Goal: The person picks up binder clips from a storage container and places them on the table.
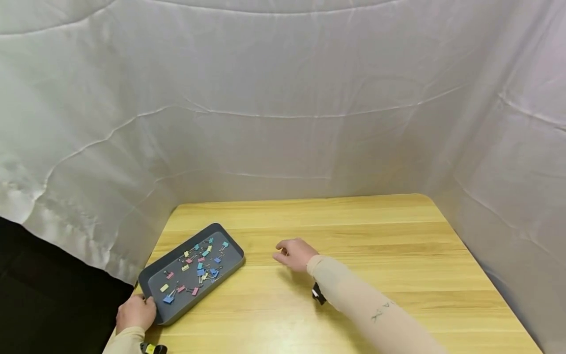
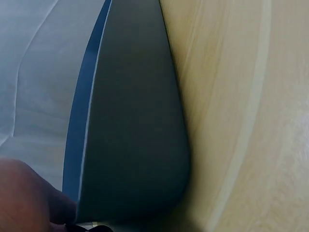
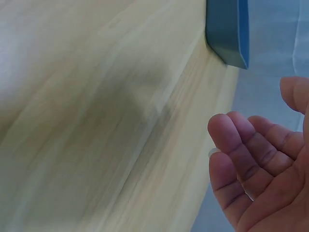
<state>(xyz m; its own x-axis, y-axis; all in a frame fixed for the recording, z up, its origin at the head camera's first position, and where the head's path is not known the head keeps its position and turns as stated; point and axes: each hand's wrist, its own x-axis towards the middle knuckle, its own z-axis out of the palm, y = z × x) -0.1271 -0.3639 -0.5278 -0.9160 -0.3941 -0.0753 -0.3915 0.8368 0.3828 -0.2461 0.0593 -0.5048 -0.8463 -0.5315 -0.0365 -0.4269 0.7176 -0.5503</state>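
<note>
A dark grey rectangular tray (image 1: pixel 152 276) lies slanted on the left part of the table, with several small binder clips in blue, teal, pink and yellow scattered over its floor. One blue binder clip (image 1: pixel 168 299) lies near the tray's near end. My left hand (image 1: pixel 136 313) grips the near left corner of the tray, the thumb at its rim; the other fingers are mostly hidden. Over the table to the right of the tray, my right hand (image 1: pixel 297 254) hovers with loosely bent fingers and holds nothing. Its palm and fingers (image 3: pixel 258 154) show in the right wrist view.
The wooden table (image 1: pixel 353 231) has rounded far corners. Pale grey fabric (image 1: pixel 283 147) hangs behind it and along both sides. A black area (image 1: pixel 53 290) lies beyond the table at the lower left. Each wrist wears a small dark camera device (image 1: pixel 318 294).
</note>
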